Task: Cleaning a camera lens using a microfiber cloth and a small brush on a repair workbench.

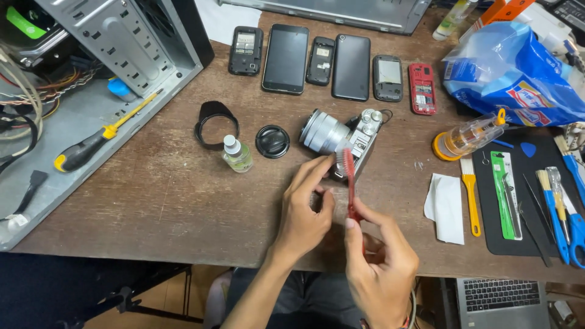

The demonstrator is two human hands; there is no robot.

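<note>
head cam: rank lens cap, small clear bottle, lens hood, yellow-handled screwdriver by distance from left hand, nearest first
1. Lens cap, just up-left of the left hand.
2. Small clear bottle, left of the cap.
3. Lens hood, beyond the bottle.
4. Yellow-handled screwdriver, far left on the computer case.

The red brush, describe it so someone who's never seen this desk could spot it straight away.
On the brown wooden desk, find the silver camera near the middle. Just in front of it the right hand holds up the red brush, beside the left hand. It is the only red brush; the others are blue or yellow.

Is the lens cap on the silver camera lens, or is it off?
Off. The round black lens cap lies on the wooden table, left of the camera, apart from it.
</note>
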